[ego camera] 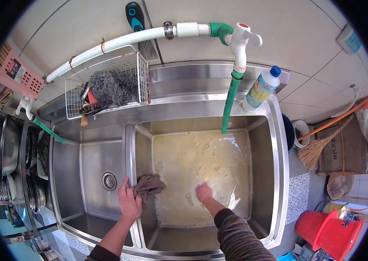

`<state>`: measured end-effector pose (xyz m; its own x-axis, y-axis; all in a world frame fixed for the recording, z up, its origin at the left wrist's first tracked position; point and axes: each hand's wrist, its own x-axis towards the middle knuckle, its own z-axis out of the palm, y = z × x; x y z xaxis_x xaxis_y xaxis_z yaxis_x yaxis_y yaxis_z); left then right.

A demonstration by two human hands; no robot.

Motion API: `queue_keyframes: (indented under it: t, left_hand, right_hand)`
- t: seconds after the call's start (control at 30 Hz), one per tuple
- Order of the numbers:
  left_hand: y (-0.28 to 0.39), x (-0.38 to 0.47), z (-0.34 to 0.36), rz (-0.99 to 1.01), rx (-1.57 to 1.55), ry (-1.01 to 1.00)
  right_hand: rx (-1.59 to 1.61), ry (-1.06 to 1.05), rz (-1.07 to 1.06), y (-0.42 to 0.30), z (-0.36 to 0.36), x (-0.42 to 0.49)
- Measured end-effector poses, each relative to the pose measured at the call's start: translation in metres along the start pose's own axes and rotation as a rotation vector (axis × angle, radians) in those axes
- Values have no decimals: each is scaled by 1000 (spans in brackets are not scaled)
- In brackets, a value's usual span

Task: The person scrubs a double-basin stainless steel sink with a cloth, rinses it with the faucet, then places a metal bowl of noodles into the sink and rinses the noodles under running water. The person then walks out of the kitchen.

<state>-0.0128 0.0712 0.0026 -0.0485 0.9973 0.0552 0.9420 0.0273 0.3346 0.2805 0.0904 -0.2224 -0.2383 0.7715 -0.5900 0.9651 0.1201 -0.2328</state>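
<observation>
My left hand [129, 203] rests on the divider [129, 150] of a stainless steel double sink. It touches the edge of a crumpled brown striped cloth [149, 185], which hangs over the divider into the right basin [262, 182]; whether the fingers grip the cloth is unclear. My right hand [204, 192] is dipped into cloudy yellowish water [184, 156] in that basin. Its fingers are below the surface, so anything in them is hidden. A thin whitish piece [234, 198] shows in the water to its right. Over the basin, a green hose [230, 101] hangs from a white tap [239, 45].
The left basin [100, 163] has a strainer drain [109, 181]. Behind it, a white wire basket [143, 80] holds dark scouring pads [115, 86]. A blue-capped bottle [261, 89] stands on the back right rim. To the right are a straw broom [314, 153] and red plastic containers [329, 233].
</observation>
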Motion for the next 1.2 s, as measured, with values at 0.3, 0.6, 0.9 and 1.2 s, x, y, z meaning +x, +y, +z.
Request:
queue_keyframes:
  t: [0.3,0.6,0.9,1.2]
  left_hand:
    - [-1,0,-1,10,11,-1]
    - [0,0,-1,8,4,8]
    - [-2,1,1,-1,6,9]
    - [-1,1,-2,18,6,3]
  right_hand:
    - [-58,142,-50,4,8,-8]
    - [109,50,99,1,6,-3]
    - [12,1,23,-9,-47,5]
    - [171,425,100,40,-95,108]
